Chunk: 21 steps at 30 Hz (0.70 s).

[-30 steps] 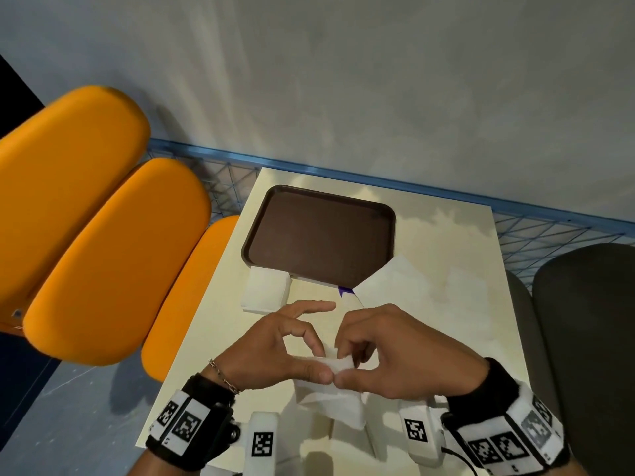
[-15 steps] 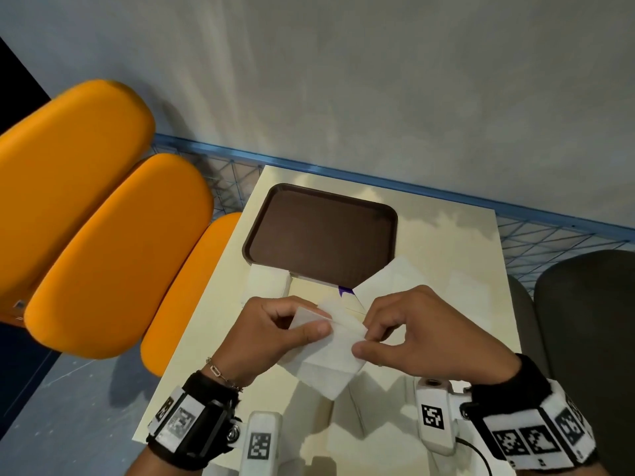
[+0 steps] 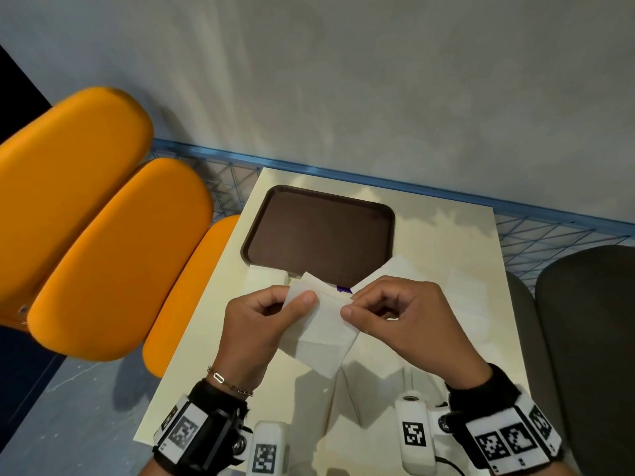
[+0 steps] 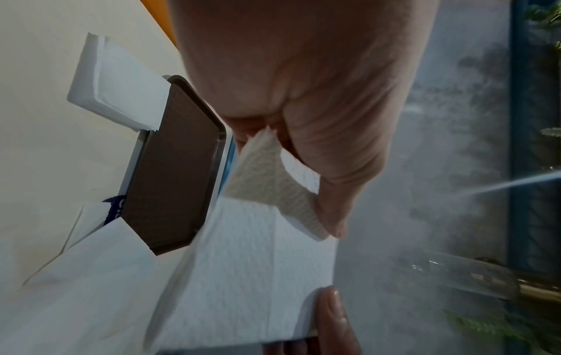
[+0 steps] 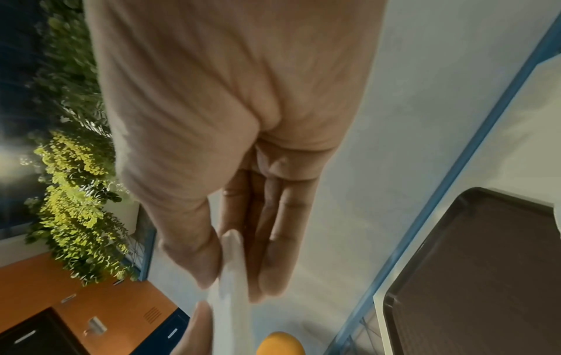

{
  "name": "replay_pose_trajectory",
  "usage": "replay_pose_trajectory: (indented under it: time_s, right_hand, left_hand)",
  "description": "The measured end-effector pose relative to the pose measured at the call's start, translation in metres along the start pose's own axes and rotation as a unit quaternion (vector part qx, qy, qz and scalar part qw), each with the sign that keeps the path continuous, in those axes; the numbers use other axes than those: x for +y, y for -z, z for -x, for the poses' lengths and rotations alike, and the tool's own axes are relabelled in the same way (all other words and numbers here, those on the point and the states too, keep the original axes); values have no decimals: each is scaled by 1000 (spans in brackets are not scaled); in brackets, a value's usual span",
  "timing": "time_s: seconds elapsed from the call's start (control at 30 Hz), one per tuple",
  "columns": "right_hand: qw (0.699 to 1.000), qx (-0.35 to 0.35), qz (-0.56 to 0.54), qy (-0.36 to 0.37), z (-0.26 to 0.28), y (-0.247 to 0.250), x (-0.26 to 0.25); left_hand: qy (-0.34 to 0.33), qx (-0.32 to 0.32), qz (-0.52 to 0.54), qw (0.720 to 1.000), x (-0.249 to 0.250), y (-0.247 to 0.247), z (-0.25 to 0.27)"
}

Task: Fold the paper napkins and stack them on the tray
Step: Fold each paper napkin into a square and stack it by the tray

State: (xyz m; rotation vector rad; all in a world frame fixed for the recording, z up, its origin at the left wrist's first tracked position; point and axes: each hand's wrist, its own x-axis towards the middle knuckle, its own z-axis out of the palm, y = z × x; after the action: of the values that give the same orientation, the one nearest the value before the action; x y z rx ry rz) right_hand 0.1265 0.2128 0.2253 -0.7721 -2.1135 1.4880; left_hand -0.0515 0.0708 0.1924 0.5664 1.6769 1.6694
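Nearest, both hands hold one white paper napkin up off the cream counter, mid-fold. Left hand pinches the napkin's left top edge, thumb on the near face, fingers curled behind; left wrist view shows a corner tucked under that thumb. Right hand pinches the right top edge between thumb and fingers; right wrist view shows the sheet edge-on between them. A two-point grip likely keeps the thin sheet taut so the edges line up for the crease. A fold line already runs across the lower part; napkin hangs diagonal, its bottom corner pointing to the near edge.

Just beyond the hands, a loose open napkin lies right, its corner overlapping the tray's near right rim. A small stack of folded napkins sits at the tray's near left corner, mostly hidden by the held sheet in the head view. Likely supply kept in reach.

Further, the brown tray is bare, nothing stacked on it yet. Orange chairs far left.
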Motion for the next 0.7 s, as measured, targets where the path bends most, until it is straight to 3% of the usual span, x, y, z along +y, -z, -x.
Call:
replay_pose_trajectory:
  time_s: [0.23,0.7]
  right_hand:
    - [999,22,-47,18,-3,-8,-2]
    - [999,35,-37,-16,-15,-19,9]
  left_hand:
    - [-8,70,34,997,2,-5,-3]
    - [19,108,47,993,-1,1,-6]
